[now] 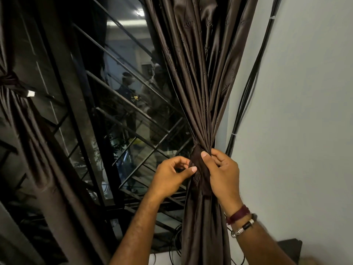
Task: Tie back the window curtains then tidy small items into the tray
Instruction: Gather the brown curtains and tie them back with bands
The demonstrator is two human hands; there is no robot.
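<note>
The right curtain (202,77), dark brown and shiny, is gathered into a tight bundle beside the wall. A dark tie-back band (198,165) wraps round the bundle at its narrowest point. My right hand (223,175) grips the band and the gathered cloth from the right, thumb laid on the front. My left hand (172,176) pinches the band's left edge between thumb and curled fingers. The left curtain (24,115) hangs at the left edge, bound by its own tie-back (11,81). No tray is in view.
Behind the curtains is a dark window (118,104) with a diagonal metal grille. Black cables (248,88) run down the pale wall (301,111) on the right. A dark box edge (290,249) shows at the lower right, with loose cables (177,240) below the sill.
</note>
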